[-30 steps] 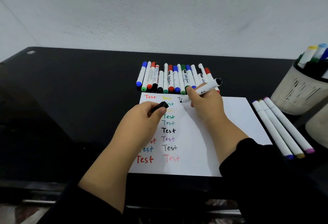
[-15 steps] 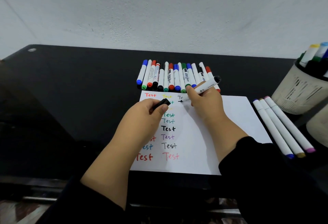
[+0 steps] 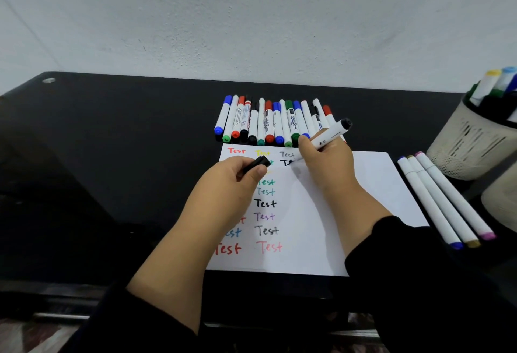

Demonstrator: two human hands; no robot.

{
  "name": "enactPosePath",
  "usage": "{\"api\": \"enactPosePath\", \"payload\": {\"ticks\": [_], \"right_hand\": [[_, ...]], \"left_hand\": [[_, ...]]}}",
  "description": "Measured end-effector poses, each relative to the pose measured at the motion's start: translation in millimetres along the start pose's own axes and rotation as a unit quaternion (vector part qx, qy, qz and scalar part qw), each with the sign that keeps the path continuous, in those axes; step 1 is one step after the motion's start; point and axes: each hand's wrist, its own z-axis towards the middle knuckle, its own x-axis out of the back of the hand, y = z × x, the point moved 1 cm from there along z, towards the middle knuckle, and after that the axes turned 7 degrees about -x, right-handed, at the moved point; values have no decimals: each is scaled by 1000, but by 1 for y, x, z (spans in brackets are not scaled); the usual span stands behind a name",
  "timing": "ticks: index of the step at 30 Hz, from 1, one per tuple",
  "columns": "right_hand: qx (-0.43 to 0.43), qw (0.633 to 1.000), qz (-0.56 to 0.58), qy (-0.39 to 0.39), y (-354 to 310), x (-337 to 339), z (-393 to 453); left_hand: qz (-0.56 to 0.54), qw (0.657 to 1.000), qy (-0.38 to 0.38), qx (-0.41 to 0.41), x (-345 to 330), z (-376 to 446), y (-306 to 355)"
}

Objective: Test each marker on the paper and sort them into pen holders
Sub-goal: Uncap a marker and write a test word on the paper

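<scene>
STEP: testing a black marker [image 3: 327,136], tip on the paper [image 3: 363,185] near its far edge, second black "Test" seemingly part-written | GRIP: right hand [image 3: 324,165] grasps the marker; left hand [image 3: 237,179] pinches its cap [image 3: 258,164] | NEXT: finish the word, recap, drop into a pen holder [image 3: 472,143] at the worktop's right edge.

1. A pale grey-white wall [image 3: 251,17] fills the upper half, its plaster faintly speckled and scuffed.
2. Below it stands a glossy black desk [image 3: 112,171] (its rounded far-left corner carries a small round metal fitting [image 3: 49,80]).
3. Under the desk's near edge, a mottled reddish floor [image 3: 33,336] shows.
</scene>
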Motion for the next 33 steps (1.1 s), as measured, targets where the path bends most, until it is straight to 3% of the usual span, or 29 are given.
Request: {"api": "enactPosePath", "payload": {"ticks": [33], "right_hand": [[-31, 998, 30, 49, -3, 5, -2]], "left_hand": [[-7, 1000, -10, -2, 2, -3, 2]]}}
